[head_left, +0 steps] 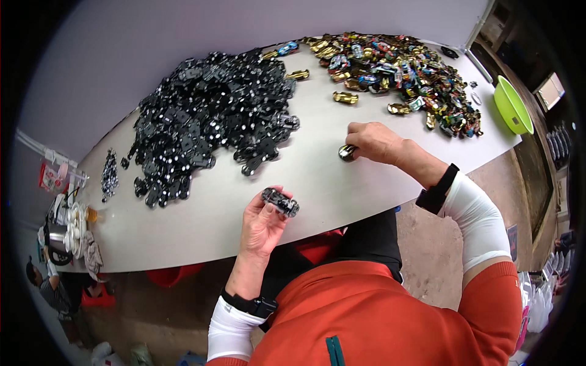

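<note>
"Chassis first: where to look?"

"At the left hand (264, 228), out over the near side of the table (183, 238). Black toy-car chassis (280, 202) pinched between thumb and fingertips, palm turned partly upward, well clear of the other pieces."

"And at the right hand (376, 143)?"

"Gold-and-dark toy-car piece (347, 152), probably a body shell, in a pinching grip of thumb and fingertips, low over the table. Resting on the surface or just above? Impossible to tell from this view."

"What else close by?"

"Beyond the left hand, heap of black chassis (213, 104). Beyond the right, heap of mixed-colour car bodies (403, 73). Between the heaps, nearer the colourful one, single gold car body (346, 97) lying apart."

"How to handle such small pieces well?"

"Judging by shape, best to hold by the long sides, with light, even pressure. Keep fingertips off the wheels. Steady the left wrist, then turn the right-hand piece for a check of front and rear."

"Likeliest slip?"

"Probably squeezing too hard and popping a piece out of the grip, or brushing loose bodies with the right sleeve (473, 213). Move slowly, wrist high."
</note>
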Demonstrator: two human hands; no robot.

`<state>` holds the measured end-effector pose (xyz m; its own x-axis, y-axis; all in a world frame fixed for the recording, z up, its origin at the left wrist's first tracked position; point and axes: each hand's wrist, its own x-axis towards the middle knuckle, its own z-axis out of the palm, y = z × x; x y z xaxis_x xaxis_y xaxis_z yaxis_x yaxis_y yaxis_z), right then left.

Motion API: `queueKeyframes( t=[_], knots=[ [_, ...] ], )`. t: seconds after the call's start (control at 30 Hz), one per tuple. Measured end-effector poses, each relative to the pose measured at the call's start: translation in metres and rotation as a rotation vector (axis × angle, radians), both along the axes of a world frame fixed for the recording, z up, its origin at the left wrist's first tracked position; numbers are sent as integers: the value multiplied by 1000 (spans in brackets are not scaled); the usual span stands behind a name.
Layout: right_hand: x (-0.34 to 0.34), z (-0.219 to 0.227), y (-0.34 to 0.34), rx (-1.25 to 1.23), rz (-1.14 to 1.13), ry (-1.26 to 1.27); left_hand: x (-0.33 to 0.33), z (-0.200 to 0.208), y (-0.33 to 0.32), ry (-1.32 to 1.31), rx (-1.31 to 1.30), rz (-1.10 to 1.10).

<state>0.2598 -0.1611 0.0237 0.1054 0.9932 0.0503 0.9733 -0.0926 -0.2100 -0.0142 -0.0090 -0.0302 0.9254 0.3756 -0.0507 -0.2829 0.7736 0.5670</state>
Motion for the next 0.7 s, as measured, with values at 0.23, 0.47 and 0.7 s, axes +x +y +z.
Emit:
queueKeyframes(
  t=[0.23, 0.47, 0.7],
  knots=[
    [-86, 14, 5, 207, -380, 1158, 7, 0, 2, -43, 43, 18],
    [-126, 9, 11, 363, -291, 1343, 14, 9, -3, -25, 158, 88],
    [-128, 12, 15, 371, -329, 1178, 15, 13, -5, -30, 218, 98]
  ],
)
